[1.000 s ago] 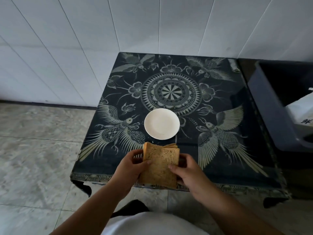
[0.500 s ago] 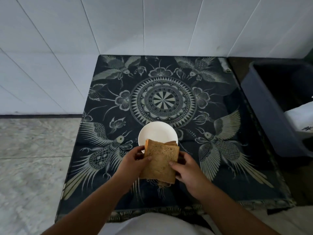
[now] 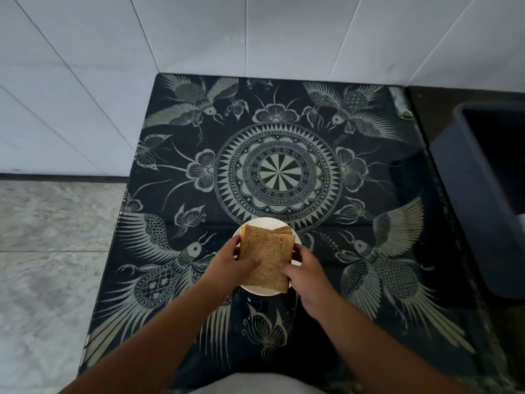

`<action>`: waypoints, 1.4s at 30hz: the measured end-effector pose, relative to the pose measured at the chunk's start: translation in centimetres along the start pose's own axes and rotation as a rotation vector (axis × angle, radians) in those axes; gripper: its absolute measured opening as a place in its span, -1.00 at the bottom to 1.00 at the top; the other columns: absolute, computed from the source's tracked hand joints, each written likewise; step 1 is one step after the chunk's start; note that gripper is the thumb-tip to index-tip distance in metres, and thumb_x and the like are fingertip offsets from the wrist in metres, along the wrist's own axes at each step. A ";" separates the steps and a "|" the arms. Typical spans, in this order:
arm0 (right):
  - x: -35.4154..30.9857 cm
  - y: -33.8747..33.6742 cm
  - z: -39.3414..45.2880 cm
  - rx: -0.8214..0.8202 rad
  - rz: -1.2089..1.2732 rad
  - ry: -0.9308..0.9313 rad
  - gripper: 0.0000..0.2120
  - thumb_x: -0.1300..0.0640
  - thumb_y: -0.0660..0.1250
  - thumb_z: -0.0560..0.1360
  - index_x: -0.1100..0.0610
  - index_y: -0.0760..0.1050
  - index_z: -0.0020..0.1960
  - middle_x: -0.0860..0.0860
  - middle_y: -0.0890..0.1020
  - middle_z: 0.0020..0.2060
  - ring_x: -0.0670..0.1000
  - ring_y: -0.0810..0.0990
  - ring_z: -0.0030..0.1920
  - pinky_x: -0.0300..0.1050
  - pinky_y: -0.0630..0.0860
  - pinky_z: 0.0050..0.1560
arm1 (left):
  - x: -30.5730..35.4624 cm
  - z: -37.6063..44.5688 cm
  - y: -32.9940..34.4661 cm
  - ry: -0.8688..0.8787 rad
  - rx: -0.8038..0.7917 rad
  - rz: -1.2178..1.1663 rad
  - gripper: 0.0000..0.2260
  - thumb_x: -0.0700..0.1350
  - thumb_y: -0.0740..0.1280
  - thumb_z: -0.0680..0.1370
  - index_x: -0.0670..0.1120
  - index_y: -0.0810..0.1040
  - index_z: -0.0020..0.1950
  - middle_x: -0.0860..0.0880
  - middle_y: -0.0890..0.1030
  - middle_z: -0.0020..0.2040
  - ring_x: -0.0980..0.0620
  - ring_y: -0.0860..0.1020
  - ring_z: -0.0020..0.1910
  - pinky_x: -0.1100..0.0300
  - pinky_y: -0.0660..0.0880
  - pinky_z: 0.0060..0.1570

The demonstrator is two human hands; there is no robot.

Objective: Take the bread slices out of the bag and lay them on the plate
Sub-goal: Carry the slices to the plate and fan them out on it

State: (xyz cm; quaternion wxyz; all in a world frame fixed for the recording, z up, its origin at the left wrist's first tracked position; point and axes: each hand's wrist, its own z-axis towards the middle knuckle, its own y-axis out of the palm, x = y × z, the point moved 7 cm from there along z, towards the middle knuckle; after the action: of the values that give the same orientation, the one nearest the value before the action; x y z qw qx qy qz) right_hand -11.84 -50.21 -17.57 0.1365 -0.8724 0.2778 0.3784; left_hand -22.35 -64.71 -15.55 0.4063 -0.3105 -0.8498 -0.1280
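Both hands clamp the bread slices (image 3: pixel 265 255) as one stack, left hand (image 3: pixel 231 264) and right hand (image 3: pixel 305 268) pinching opposite edges, over the white plate (image 3: pixel 257 291). I'd lower flat, centre it, then release evenly so no slice slides off.

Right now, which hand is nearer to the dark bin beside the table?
Right. The right hand grips the bread slices on the side toward the bin; the left hand grips their far side, over the plate.
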 end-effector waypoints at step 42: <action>0.2 0.1 2.5 0.065 -0.296 -0.043 -0.45 0.12 0.42 0.44 0.00 0.37 0.40 0.06 0.42 0.25 0.03 0.50 0.17 0.11 0.56 0.17 | -2.0 2.6 1.2 0.061 0.115 0.236 -0.33 -0.09 0.45 0.42 0.05 0.24 0.47 -0.05 0.36 0.19 -0.02 0.43 0.17 0.17 0.47 0.05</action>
State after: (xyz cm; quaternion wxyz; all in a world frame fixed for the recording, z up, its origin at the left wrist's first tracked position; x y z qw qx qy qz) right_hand -13.26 -49.27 -19.41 0.2249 -0.8905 0.1553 0.3637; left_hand -22.26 -63.43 -18.83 0.4615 -0.3806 -0.8004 -0.0400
